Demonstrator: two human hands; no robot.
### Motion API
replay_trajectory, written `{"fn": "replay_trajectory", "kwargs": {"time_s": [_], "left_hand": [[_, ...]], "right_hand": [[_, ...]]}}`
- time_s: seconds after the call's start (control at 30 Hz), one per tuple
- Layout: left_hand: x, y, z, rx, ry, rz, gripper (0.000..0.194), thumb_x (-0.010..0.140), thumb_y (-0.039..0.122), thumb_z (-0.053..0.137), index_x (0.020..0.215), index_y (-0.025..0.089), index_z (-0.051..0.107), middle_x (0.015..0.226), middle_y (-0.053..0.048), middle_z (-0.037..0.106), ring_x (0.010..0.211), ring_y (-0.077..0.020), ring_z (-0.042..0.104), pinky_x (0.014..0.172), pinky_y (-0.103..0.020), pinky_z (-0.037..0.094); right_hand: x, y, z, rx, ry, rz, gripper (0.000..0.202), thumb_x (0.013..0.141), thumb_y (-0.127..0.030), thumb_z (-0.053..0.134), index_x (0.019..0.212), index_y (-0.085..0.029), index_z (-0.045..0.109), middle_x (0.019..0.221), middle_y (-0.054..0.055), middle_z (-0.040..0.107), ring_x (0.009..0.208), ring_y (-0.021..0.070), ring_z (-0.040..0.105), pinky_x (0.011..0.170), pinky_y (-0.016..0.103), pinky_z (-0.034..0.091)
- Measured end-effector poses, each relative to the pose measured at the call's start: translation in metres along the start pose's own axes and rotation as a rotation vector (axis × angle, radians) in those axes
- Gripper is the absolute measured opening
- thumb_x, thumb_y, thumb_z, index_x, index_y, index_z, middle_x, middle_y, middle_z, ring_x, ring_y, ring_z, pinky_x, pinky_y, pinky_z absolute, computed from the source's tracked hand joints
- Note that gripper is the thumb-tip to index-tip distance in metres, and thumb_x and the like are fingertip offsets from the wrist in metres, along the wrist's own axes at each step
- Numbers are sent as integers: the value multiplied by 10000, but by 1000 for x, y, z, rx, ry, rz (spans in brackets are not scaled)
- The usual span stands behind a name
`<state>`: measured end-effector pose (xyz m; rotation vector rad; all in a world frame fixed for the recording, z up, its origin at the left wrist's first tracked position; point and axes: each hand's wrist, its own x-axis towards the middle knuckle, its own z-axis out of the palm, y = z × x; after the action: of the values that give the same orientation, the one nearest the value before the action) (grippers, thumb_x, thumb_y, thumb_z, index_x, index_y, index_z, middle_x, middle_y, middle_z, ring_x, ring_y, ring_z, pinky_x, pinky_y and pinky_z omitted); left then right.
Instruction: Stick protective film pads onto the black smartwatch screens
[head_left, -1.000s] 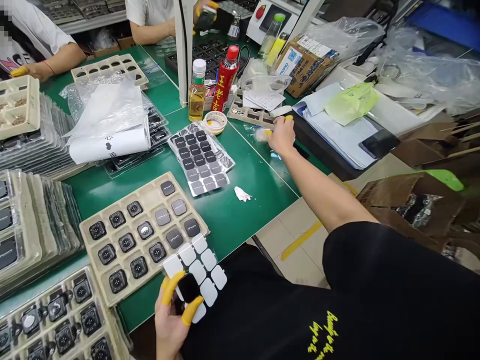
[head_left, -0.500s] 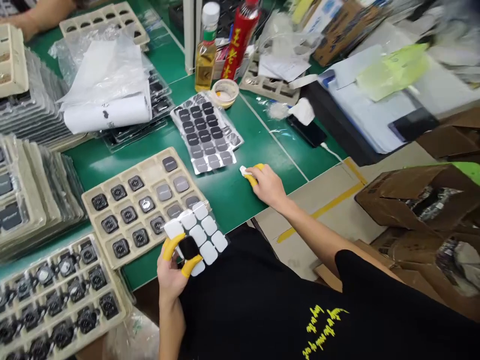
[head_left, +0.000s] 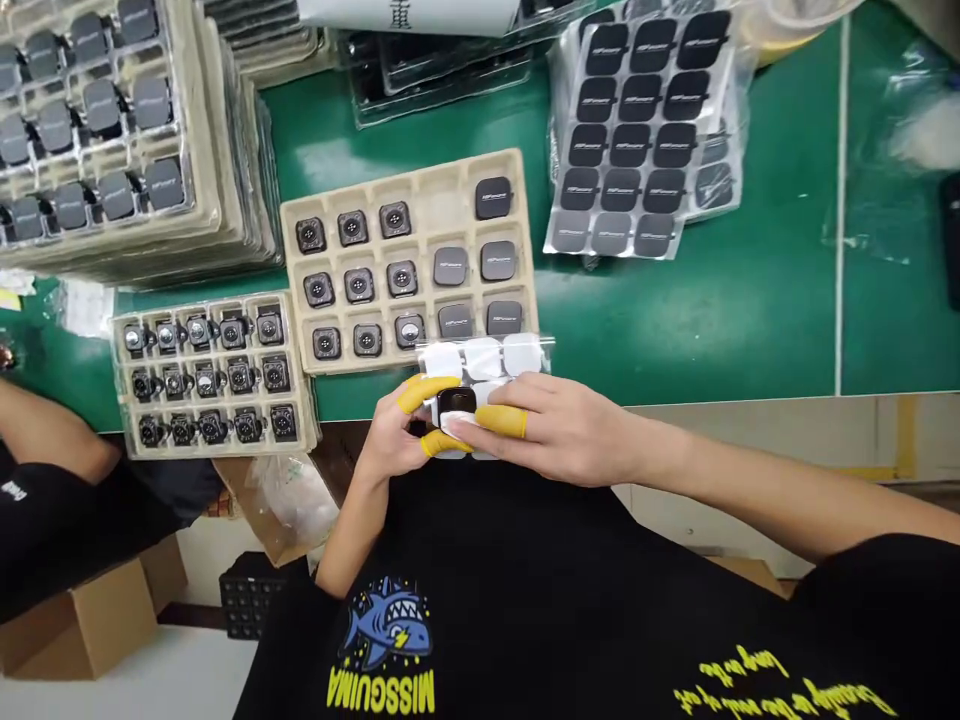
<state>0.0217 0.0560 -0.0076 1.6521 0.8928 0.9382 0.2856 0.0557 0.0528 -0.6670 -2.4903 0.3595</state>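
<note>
Right hand (head_left: 574, 432) moved in from out over green surface (head_left: 675, 330), bringing white wipe (head_left: 456, 425) to left hand (head_left: 390, 440). Hands together at surface's near edge, left clamped on watch (head_left: 455, 400), right pinching wipe against it. Watch squarish, corners rounded, face glossy black with brownish reflection, near part covered. White-squared sheet (head_left: 484, 358) behind, overlapping beige tray (head_left: 440, 208) on far side.

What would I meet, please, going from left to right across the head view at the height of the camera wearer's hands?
Another person's arm, tray of watches, left hand, square dark device, right hand.
</note>
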Motion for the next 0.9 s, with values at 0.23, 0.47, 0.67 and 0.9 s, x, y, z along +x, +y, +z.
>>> {"fn": "replay_trajectory", "kwargs": {"time_s": [0.23,0.47,0.67,0.9], "left_hand": [[-15,-10,-2,-25,83,-29,763,824,757,900,1309,176,806,1025,-84,830,759,-182,785,680,-287,691],[-14,-13,3,-101,101,-70,776,844,762,874,1359,185,800,1098,-109,840,862,-216,824,704,-277,687],[-10,-15,4,-167,53,-35,742,842,707,911,1360,186,804,1084,-96,834,819,-181,794,634,-217,639],[-8,-15,3,-206,116,-34,718,784,637,982,1356,233,825,968,-44,821,744,-153,754,650,-225,629]], "right_hand": [[16,6,4,-182,32,-47,463,1143,-104,492,1570,-206,640,920,46,737,919,236,681,699,392,461],[5,1,5,-153,69,-53,394,1141,-126,512,1490,-188,685,892,45,727,890,235,670,694,396,480],[18,6,2,-206,52,-129,326,1128,-87,539,1401,-90,719,909,48,740,909,217,651,686,381,441],[10,8,0,-160,40,-116,297,1116,-87,550,1352,-68,730,881,56,720,887,216,640,690,378,436]]}}
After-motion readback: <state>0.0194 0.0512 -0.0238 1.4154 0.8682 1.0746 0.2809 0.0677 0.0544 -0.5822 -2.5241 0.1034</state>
